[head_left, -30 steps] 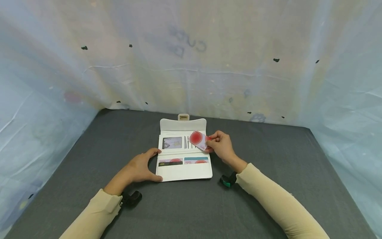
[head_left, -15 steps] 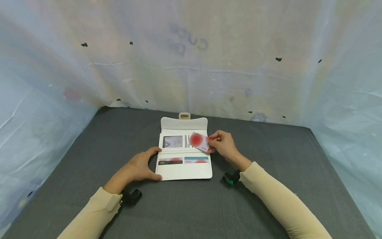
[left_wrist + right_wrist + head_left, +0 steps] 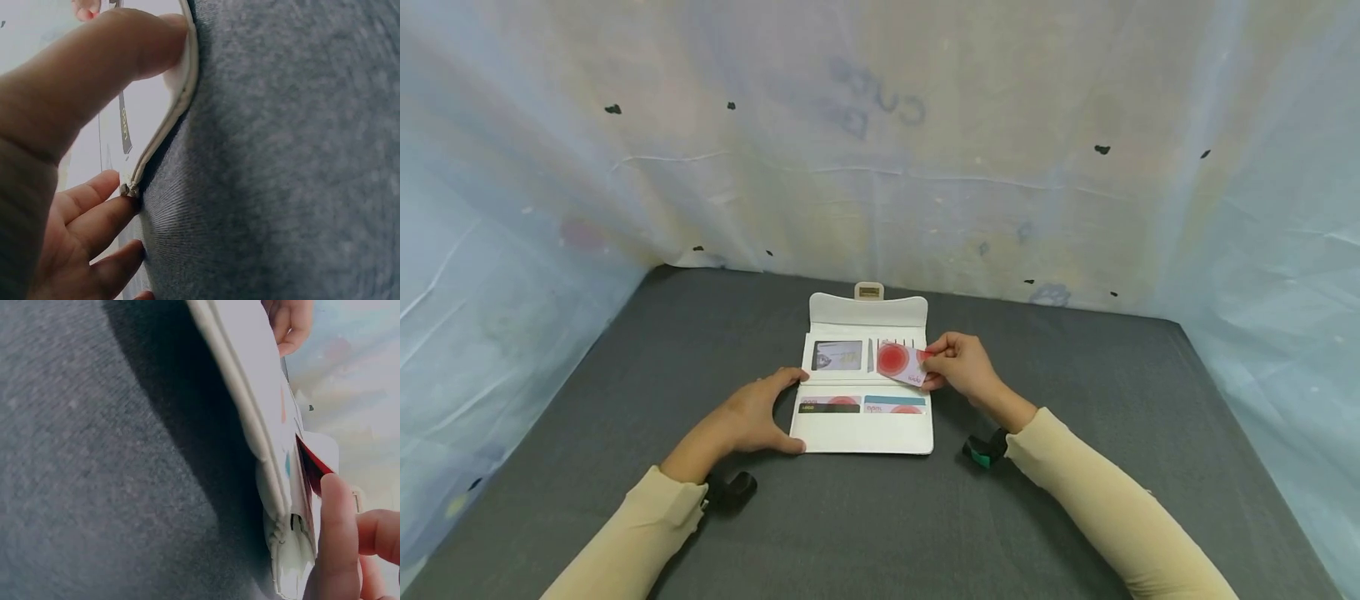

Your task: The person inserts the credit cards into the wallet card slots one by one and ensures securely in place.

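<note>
A white wallet [image 3: 865, 434] lies unfolded on the dark cloth. My right hand [image 3: 964, 367] pinches a pink-and-white card [image 3: 893, 360] with red circles by its right end, over the slots of the upper right panel. Whether the card's edge is inside a slot I cannot tell. In the right wrist view the card [image 3: 315, 461] stands at an angle to the panel. My left hand [image 3: 751, 417] spreads along the wallet's left edge. In the left wrist view its thumb [image 3: 125, 47] presses on the wallet, and the other fingers touch the edge near the fold.
Two lower pockets hold cards, with a dark-banded card [image 3: 829, 406] on the left and a blue-topped card [image 3: 895, 404] on the right. An ID-like card [image 3: 838, 356] shows in the window. Pale sheeting [image 3: 880, 183] encloses the grey cloth-covered table [image 3: 1075, 400].
The card in my right hand has come slightly down and turned more level, so the slot ends show above it. The wallet's upper part has shifted slightly right. My left hand stays at its edge.
</note>
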{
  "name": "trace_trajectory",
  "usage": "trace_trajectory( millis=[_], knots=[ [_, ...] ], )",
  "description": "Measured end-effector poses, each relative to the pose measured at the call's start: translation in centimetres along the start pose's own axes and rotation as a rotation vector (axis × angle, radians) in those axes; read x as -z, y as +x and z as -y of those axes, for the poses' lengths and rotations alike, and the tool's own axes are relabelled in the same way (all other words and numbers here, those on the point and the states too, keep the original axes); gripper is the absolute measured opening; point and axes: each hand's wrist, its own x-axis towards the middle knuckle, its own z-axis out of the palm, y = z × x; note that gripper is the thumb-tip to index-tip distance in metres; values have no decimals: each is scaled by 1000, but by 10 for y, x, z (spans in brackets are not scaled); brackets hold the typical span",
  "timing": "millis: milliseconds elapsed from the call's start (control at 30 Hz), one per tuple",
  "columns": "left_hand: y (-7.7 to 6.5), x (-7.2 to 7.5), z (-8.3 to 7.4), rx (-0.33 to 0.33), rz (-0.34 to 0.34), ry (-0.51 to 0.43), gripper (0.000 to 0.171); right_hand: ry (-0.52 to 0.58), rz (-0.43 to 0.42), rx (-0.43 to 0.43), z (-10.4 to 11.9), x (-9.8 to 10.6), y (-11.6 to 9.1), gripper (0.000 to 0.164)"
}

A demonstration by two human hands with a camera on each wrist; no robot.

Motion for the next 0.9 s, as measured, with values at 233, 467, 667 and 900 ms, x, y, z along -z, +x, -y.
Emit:
trace_trajectory(
  millis=[233,467,667,900],
  knots=[
    [1,1,-3,-26,9,-11,99,23,16,-43,2,2,2,22],
    [1,3,-2,-31,25,-12,98,-39,46,-23,5,3,5,24],
    [1,3,-3,-23,25,-12,98,-159,80,40,7,5,3,27],
    [1,2,-4,-15,18,-17,98,-378,96,154,5,9,-3,37]
  ],
)
